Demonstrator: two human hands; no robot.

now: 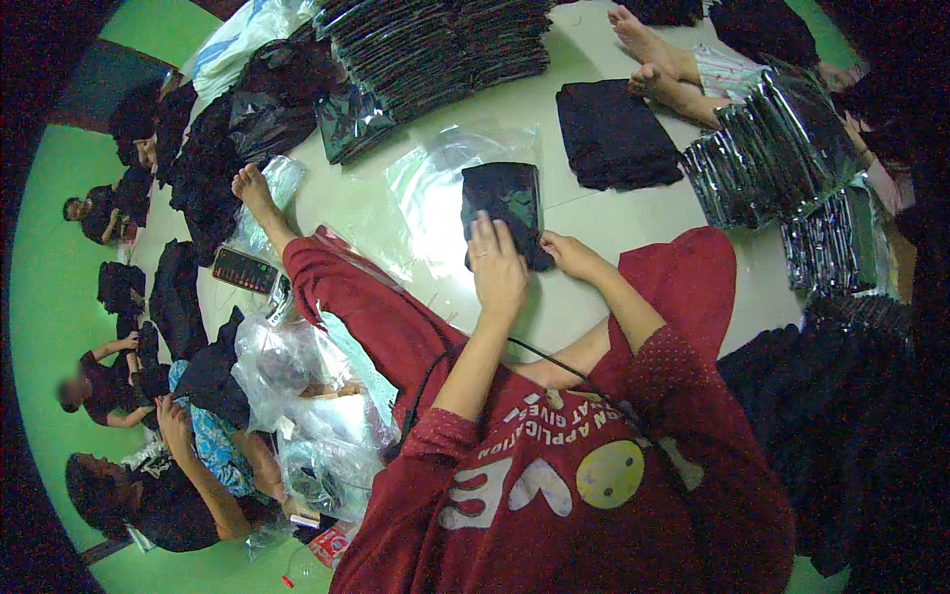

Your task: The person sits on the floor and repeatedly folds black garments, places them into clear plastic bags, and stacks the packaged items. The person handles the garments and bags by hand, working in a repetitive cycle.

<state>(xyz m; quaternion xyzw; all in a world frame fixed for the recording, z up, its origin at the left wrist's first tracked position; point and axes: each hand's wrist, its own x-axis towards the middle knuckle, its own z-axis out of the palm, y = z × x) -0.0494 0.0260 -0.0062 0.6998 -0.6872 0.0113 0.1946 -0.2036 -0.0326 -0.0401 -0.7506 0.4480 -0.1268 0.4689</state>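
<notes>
Bags [450, 54] encase black cloth [777, 148] — left fingers [482, 232] flat on a folded bundle [502, 184], right fingers [556, 244] pinching its edge

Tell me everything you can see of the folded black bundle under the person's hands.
The folded black bundle is roughly rectangular, apparently soft fabric, with a slight sheen near its edges; whether plastic wraps it is unclear. It lies flat on the pale floor, with clear plastic to its left. The left hand rests over its lower part, fingers extended; the right hand is at its lower right edge.
</notes>
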